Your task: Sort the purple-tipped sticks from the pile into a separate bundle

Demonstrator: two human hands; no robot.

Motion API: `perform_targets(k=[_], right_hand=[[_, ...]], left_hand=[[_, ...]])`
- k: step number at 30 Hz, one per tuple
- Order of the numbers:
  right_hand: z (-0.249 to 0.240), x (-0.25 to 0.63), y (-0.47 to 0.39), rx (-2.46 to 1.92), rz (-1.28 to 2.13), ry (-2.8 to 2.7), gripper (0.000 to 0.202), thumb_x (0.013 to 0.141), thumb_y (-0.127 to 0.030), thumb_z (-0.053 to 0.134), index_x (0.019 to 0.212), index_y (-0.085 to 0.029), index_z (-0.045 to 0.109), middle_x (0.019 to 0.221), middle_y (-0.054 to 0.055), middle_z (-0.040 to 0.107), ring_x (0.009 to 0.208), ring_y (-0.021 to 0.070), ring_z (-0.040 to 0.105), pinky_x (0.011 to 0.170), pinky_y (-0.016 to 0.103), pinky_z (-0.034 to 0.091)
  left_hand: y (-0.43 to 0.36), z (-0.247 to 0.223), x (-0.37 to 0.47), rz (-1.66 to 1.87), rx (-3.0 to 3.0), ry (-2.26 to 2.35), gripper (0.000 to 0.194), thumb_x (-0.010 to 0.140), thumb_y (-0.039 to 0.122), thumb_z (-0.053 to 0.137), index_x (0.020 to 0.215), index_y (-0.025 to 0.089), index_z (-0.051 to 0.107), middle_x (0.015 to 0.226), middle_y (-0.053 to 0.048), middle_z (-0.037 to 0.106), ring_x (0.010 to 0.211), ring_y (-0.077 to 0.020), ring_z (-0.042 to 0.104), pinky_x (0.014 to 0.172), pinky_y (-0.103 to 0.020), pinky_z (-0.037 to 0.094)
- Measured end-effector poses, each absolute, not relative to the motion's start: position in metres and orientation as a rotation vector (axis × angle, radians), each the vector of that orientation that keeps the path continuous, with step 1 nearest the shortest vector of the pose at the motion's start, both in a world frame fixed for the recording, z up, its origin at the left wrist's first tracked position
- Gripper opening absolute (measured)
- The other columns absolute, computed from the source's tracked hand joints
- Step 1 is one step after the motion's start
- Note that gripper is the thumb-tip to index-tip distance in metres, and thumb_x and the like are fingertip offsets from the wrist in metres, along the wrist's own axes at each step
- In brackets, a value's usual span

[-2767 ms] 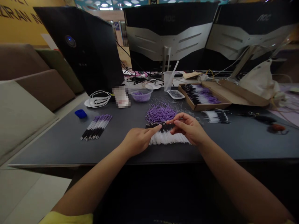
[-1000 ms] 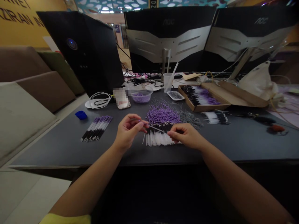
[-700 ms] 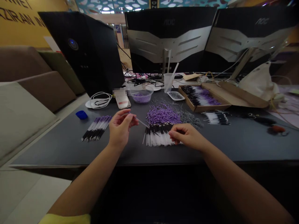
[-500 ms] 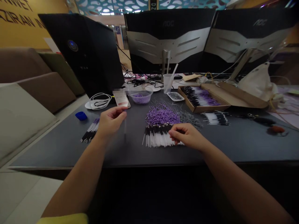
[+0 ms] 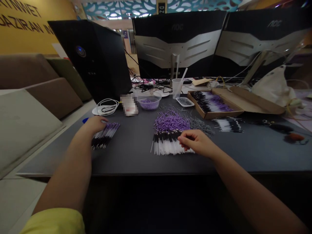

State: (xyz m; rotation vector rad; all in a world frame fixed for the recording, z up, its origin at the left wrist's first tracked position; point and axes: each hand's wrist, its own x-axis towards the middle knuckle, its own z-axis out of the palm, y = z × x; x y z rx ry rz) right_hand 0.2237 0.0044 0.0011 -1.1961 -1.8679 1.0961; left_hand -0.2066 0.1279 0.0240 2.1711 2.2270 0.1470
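On the left, my left hand [image 5: 91, 125] is over the purple end of a small bundle of capped sticks [image 5: 107, 135], its visible fingers stretched out and slightly blurred; no stick shows in it. Behind it a blue object [image 5: 85, 120] is partly covered. My right hand [image 5: 193, 139] is closed, thumb against curled fingers, above the right part of a row of white sticks with black upper parts [image 5: 165, 143]. Whatever those fingers hold, if anything, I cannot make out. Loose purple pieces [image 5: 172, 120] are heaped just behind the row, with grey ones [image 5: 201, 125] beside them.
A clear bowl of purple pieces [image 5: 149, 101], a plastic cup [image 5: 176, 87] and a white tray [image 5: 185, 102] stand behind. At right are an open cardboard box [image 5: 212, 114] of sticks and a loose white-and-black pile [image 5: 226, 124]. A computer tower [image 5: 107, 61] and monitors [image 5: 180, 45] block the back.
My left hand has moved left and slightly down, from mid-table with a purple-topped stick to the small bundle. The view has shifted slightly; my right hand keeps its pose.
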Motion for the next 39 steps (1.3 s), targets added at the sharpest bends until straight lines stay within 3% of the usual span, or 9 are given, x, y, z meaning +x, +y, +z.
perform_targets(k=[7,13,15,18,21,25,28,33,39], right_hand=[[-0.001,0.224,0.004,-1.195,1.090,-1.872,0.032,0.086,-0.042,0.055,0.066,-0.018,0.056,0.061,0.001,0.059,0.055,0.0118,0.056,0.054,0.024,0.044],[0.000,0.229,0.006,-1.227,1.054,-1.850,0.033,0.086,-0.046,0.055,0.068,-0.018,0.058,0.061,0.002,0.061,0.054,0.0130,0.056,0.052,0.024,0.043],[0.001,0.234,0.008,-1.241,1.015,-1.825,0.034,0.085,-0.047,0.055,0.069,-0.018,0.058,0.061,0.002,0.061,0.054,0.0132,0.056,0.052,0.025,0.043],[0.004,0.244,0.012,-1.268,0.891,-1.809,0.035,0.085,-0.048,0.055,0.069,-0.017,0.059,0.064,0.003,0.062,0.055,0.0137,0.057,0.053,0.026,0.044],[0.007,0.256,0.017,-1.347,0.714,-1.807,0.034,0.085,-0.047,0.055,0.070,-0.017,0.059,0.065,0.003,0.063,0.054,0.0145,0.058,0.054,0.027,0.044],[0.005,0.272,0.027,-1.535,0.398,-1.874,0.025,0.085,-0.042,0.054,0.077,-0.019,0.062,0.062,0.001,0.062,0.055,0.0153,0.056,0.055,0.028,0.041],[-0.001,0.281,0.036,-1.611,0.171,-1.986,0.017,0.084,-0.033,0.054,0.083,-0.020,0.065,0.077,0.004,0.068,0.064,0.0171,0.058,0.062,0.030,0.042],[-0.015,0.286,0.047,-1.674,0.100,-2.178,0.021,0.083,-0.024,0.053,0.095,-0.016,0.068,0.096,0.010,0.068,0.086,0.0234,0.062,0.078,0.035,0.046],[-0.023,0.288,0.052,-1.691,0.031,-2.262,0.032,0.087,-0.021,0.048,0.114,-0.017,0.065,0.109,0.012,0.065,0.100,0.0249,0.061,0.090,0.037,0.046]], left_hand=[[0.137,0.013,-0.206,0.136,1.951,2.346,0.040,0.080,0.025,0.060,0.119,0.012,0.060,0.083,-0.002,0.066,0.068,-0.0130,0.054,0.066,-0.022,0.040],[0.120,0.031,-0.181,0.276,1.973,2.316,0.046,0.086,0.032,0.049,0.130,0.018,0.051,0.102,-0.008,0.065,0.077,-0.0181,0.059,0.070,-0.027,0.044],[0.107,0.036,-0.159,0.357,2.038,2.199,0.046,0.087,0.039,0.046,0.128,0.019,0.053,0.107,-0.011,0.065,0.083,-0.0217,0.060,0.072,-0.030,0.045],[0.083,0.036,-0.119,0.345,2.116,1.990,0.045,0.086,0.047,0.046,0.124,0.025,0.055,0.106,-0.007,0.066,0.084,-0.0212,0.062,0.070,-0.030,0.047],[0.061,0.029,-0.081,0.267,2.210,1.798,0.035,0.085,0.048,0.047,0.105,0.023,0.063,0.094,-0.004,0.068,0.081,-0.0196,0.061,0.068,-0.028,0.045],[0.039,0.016,-0.049,0.042,2.323,1.674,0.036,0.086,0.052,0.043,0.090,0.021,0.061,0.086,-0.005,0.067,0.074,-0.0190,0.060,0.060,-0.028,0.041],[0.030,0.010,-0.038,-0.038,2.401,1.638,0.037,0.086,0.055,0.043,0.087,0.021,0.059,0.088,-0.006,0.067,0.074,-0.0204,0.061,0.059,-0.028,0.040],[0.023,0.002,-0.025,-0.084,2.496,1.698,0.031,0.088,0.047,0.040,0.086,0.020,0.055,0.092,-0.009,0.067,0.077,-0.0228,0.062,0.059,-0.030,0.040],[0.023,-0.001,-0.020,-0.096,2.497,1.746,0.024,0.088,0.032,0.037,0.085,0.019,0.057,0.094,-0.012,0.067,0.080,-0.0246,0.064,0.065,-0.033,0.044]])
